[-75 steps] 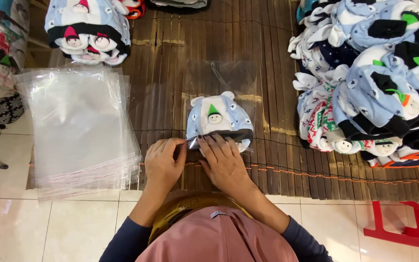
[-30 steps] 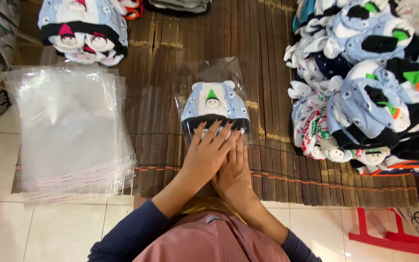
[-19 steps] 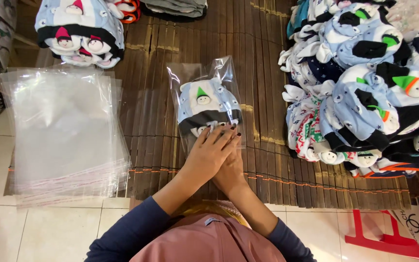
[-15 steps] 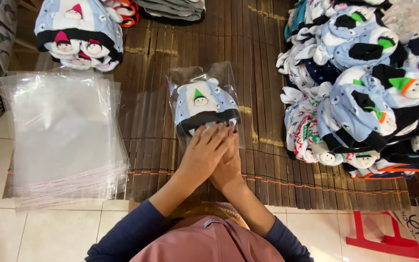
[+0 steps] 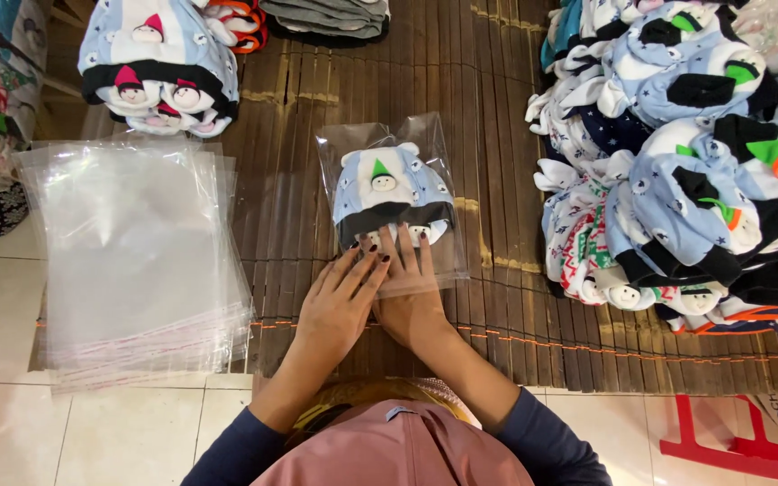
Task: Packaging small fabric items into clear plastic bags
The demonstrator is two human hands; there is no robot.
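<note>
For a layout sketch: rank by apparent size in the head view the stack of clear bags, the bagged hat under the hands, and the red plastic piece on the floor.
Largest to smallest:
1. stack of clear bags
2. bagged hat
3. red plastic piece, though the frame edge cuts it off, so its full size is unsure.

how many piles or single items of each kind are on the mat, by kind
Bagged hat under the left hand and right hand: 1
Stack of clear bags: 1
Pile of hats, top left: 1
Heap of hats, right: 1
Total: 4
</note>
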